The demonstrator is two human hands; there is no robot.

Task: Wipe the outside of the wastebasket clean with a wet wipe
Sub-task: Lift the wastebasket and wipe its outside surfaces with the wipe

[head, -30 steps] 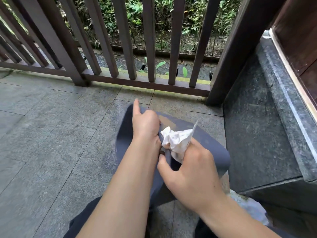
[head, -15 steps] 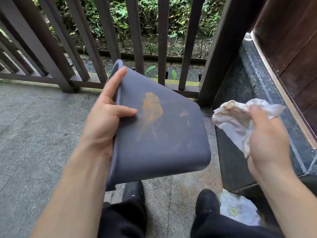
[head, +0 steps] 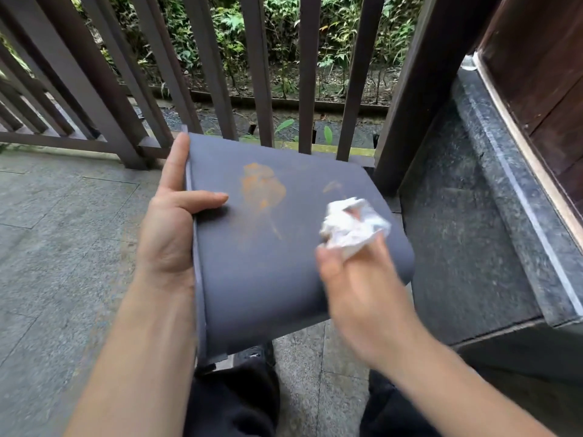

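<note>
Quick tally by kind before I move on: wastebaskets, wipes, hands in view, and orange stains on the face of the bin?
Wastebasket: 1
Wet wipe: 1
Hands: 2, left hand, right hand
Orange stains: 2, large stain, small stain
Total: 6

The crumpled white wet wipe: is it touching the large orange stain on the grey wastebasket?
Apart. In the head view, the crumpled white wet wipe in the right hand lies well right of the large orange stain, with bare grey wastebasket surface between.

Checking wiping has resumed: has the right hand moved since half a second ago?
Yes. The right hand with the wipe swung left, off the stone ledge onto the wastebasket.
</note>
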